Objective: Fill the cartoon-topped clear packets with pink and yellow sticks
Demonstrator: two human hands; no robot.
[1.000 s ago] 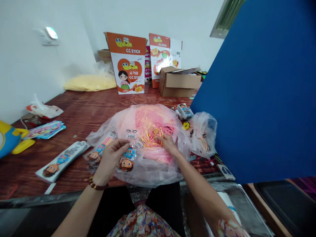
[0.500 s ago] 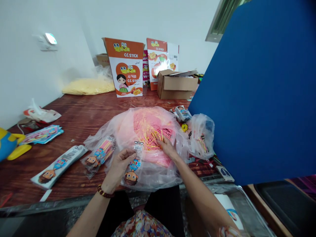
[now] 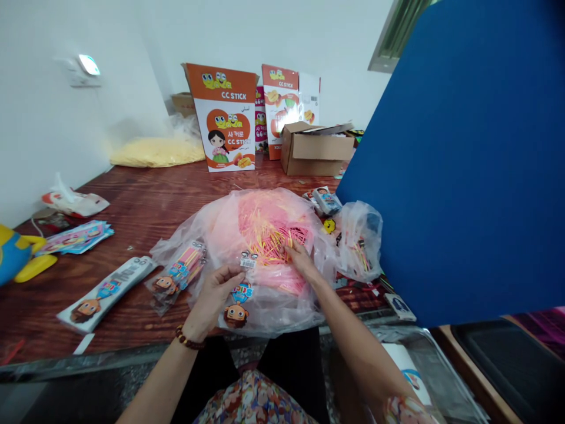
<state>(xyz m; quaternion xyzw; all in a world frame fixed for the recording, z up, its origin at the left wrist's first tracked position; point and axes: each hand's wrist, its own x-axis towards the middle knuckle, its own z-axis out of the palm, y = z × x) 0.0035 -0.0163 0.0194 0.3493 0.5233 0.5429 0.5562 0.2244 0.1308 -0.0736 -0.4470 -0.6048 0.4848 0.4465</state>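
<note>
A large translucent bag (image 3: 220, 206) lies on the table in front of me, its mouth spread over a heap of thin pink and yellow sticks (image 3: 269, 238). My left hand (image 3: 220, 288) pinches the edge of a small clear printed pouch (image 3: 237, 309) with a cartoon face and a barcode label, held over the front of the bag. In the heap, the fingers of my right hand (image 3: 299, 259) are closed around some of the sticks; their tips are partly hidden. Left of the bag is a clear pouch (image 3: 180, 271) filled with pink and yellow sticks.
A stack of printed pouches (image 3: 108, 294) lies at the left. On the right are a small bag of sticks (image 3: 359, 241) and a big blue panel (image 3: 459, 165). Behind stand a CC Stick carton (image 3: 229, 121) and an open brown box (image 3: 318, 153). A yellow bag (image 3: 156, 152) rests by the wall.
The view has shifted very slightly. My right hand has moved a little within the sticks, while my left hand keeps its pinch on the pouch.
</note>
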